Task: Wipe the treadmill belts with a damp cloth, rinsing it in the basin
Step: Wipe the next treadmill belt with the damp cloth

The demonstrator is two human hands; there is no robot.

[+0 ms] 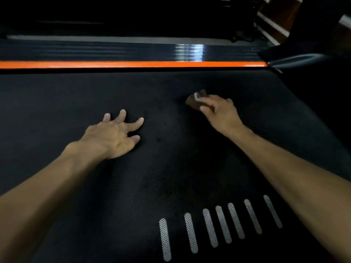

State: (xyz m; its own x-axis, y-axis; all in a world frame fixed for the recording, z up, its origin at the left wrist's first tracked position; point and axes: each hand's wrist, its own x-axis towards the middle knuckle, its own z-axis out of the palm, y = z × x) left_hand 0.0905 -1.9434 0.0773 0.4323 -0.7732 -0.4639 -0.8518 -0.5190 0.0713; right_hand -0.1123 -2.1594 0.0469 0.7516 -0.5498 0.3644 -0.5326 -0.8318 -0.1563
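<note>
Cloth (pixel 196 102): small brown wad, bunched on the belt (pixel 171 177), right of centre, toward the far edge.
Right hand (pixel 218 111): fingers curled over the cloth, pressing it down onto the belt.
Left hand (pixel 115 133): fingers spread flat on the belt, holding nothing, well apart from the cloth.
Key relation: cloth ahead of the right hand's fingertips, up-and-right of the left; right hand clearly nearer. No clear long axis.
Surround: orange stripe (pixel 133 64) along the far rail; grey dashes (pixel 222 224) near side. Basin out of view.

Textured black treadmill belt (pixel 171 177): left hand (pixel 112 137) rests on it, fingers spread; right hand (pixel 218 111) presses a small crumpled brown cloth (pixel 193 102) nearer the orange side stripe (pixel 133 64).
</note>
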